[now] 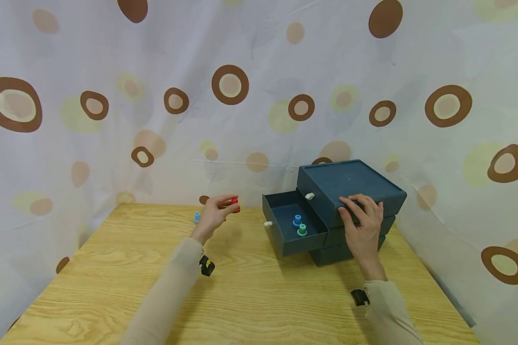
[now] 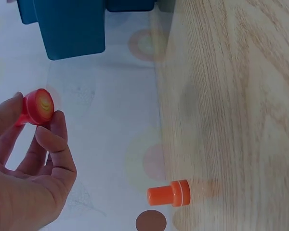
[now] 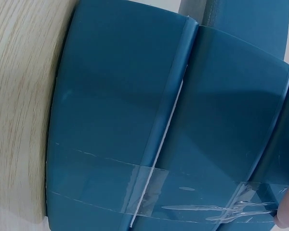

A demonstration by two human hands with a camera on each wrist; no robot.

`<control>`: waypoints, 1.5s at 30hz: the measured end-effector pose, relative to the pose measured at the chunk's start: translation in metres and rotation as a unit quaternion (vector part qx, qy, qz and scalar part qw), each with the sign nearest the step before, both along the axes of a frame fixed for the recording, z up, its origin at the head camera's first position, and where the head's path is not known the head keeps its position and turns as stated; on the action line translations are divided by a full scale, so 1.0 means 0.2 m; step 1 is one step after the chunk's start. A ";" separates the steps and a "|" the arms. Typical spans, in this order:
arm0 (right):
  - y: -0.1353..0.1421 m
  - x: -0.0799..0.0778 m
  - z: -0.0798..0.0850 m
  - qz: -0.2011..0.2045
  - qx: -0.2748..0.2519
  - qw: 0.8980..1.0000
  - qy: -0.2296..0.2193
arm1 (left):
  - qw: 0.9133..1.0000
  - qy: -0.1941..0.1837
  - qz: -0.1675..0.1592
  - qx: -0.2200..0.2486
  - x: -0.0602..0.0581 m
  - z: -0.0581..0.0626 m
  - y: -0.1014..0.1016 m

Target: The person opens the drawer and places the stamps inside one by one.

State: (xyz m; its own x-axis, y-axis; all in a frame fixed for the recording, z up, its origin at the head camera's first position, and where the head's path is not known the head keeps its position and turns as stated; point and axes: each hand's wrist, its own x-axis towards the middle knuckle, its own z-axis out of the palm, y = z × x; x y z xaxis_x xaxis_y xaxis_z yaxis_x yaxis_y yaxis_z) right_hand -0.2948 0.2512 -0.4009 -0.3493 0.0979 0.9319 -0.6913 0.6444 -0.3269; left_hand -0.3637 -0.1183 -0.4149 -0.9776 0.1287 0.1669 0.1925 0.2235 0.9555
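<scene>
My left hand (image 1: 212, 216) pinches a small red stamp (image 1: 235, 205) between thumb and fingers above the table; the left wrist view shows its round yellowish face. An orange stamp (image 2: 168, 193) stands on the table near that hand and cannot be made out in the head view. Beside the hand is a light blue stamp (image 1: 197, 217). My right hand (image 1: 363, 231) rests on the upper front edge of a dark blue drawer cabinet (image 1: 349, 184), fingers extended. One drawer (image 1: 304, 247) is pulled out; a blue stamp (image 1: 297, 221) and a green stamp (image 1: 302, 230) stand inside.
The wooden table (image 1: 250, 297) meets a patterned curtain (image 1: 259, 129) at the back and sides. White knobs (image 1: 268, 224) mark the drawer fronts. Clear tape (image 3: 192, 202) runs across the cabinet's side in the right wrist view.
</scene>
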 end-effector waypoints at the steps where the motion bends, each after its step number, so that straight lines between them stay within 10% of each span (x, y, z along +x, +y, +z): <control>1: 0.00 0.00 0.00 0.000 0.000 1.000 0.000 | 1.000 0.001 -0.001 0.000 0.00 0.00 0.01; 45: 0.00 0.00 0.00 -0.008 0.002 1.000 -0.005 | 0.994 0.085 0.003 0.067 -0.02 0.15 0.32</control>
State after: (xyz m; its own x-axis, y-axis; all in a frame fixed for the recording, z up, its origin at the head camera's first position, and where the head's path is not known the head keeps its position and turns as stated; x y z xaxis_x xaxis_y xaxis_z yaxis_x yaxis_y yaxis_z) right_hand -0.2939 0.2514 -0.4010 -0.3566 0.0997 0.9289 -0.6772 0.6574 -0.3305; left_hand -0.3671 -0.0533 -0.3844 -0.9348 0.0886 0.3440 0.3519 0.0983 0.9309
